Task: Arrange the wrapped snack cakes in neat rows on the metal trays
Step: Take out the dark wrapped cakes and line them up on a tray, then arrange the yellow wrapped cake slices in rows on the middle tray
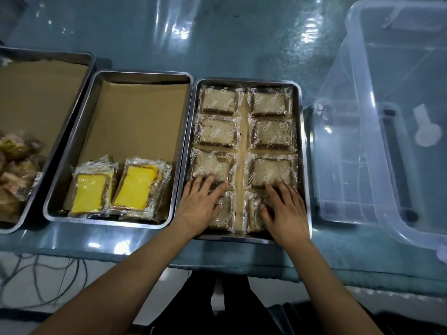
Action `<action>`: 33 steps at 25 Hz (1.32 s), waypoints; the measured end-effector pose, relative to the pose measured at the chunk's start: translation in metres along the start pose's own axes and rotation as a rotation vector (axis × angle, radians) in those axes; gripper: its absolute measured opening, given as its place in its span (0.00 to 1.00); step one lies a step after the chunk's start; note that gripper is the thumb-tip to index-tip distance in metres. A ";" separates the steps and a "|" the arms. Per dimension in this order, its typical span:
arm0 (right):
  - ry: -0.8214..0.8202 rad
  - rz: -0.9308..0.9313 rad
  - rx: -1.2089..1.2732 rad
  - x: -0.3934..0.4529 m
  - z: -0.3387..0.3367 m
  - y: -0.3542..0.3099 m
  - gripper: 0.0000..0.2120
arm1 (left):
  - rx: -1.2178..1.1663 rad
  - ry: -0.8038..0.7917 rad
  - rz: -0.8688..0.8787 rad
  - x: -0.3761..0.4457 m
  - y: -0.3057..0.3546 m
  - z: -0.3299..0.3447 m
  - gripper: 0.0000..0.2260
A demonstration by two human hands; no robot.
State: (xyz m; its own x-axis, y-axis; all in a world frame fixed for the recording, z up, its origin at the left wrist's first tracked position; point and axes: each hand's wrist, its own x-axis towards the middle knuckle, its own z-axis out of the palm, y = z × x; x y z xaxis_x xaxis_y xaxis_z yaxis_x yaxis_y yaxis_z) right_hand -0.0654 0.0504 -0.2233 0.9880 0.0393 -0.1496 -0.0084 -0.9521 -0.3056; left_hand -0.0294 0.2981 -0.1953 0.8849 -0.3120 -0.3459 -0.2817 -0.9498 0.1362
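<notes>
Head view: both hands (244,204) rest flat on wrapped cakes (271,174).

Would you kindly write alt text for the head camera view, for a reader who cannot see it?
Both hands, left hand and right hand, press flat on wrapped brown cakes in two columns in the right tray. The middle tray holds two yellow cakes; a clear plastic bin stands on the right.

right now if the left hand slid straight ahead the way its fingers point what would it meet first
The left hand already lies flat with fingertips on the third-row brown cake. Straight ahead it would likely push that one into the second-row cake.
</notes>
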 end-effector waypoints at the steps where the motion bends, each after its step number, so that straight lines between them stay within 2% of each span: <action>1: 0.000 -0.001 0.003 -0.001 0.000 0.000 0.28 | -0.002 0.012 -0.003 -0.001 0.001 0.000 0.28; 13: 0.001 -0.042 0.024 -0.002 -0.010 0.000 0.29 | -0.098 0.030 -0.048 -0.012 0.011 -0.001 0.28; 17: 0.008 -0.089 0.102 0.006 -0.028 -0.023 0.29 | -0.218 0.171 -0.071 -0.033 0.022 -0.016 0.23; 20: -0.022 -0.148 0.128 0.019 -0.037 -0.057 0.30 | -0.253 0.251 -0.150 -0.052 0.016 -0.031 0.20; 24: -0.043 -0.271 0.133 0.030 -0.039 -0.106 0.27 | -0.254 0.307 -0.257 -0.077 -0.011 -0.047 0.18; 28: -0.059 -0.402 0.134 0.025 -0.033 -0.153 0.22 | -0.243 0.347 -0.345 -0.098 -0.066 -0.050 0.16; 33: -0.053 -0.549 0.180 0.009 0.000 -0.207 0.18 | -0.204 0.288 -0.311 -0.098 -0.137 -0.041 0.20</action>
State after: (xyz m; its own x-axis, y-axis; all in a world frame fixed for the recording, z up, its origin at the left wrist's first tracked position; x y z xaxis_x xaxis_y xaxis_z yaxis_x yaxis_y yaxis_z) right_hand -0.0549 0.2481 -0.1611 0.8461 0.5322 0.0310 0.4725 -0.7216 -0.5060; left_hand -0.0623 0.4599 -0.1423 0.9908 0.0330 -0.1309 0.0659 -0.9644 0.2562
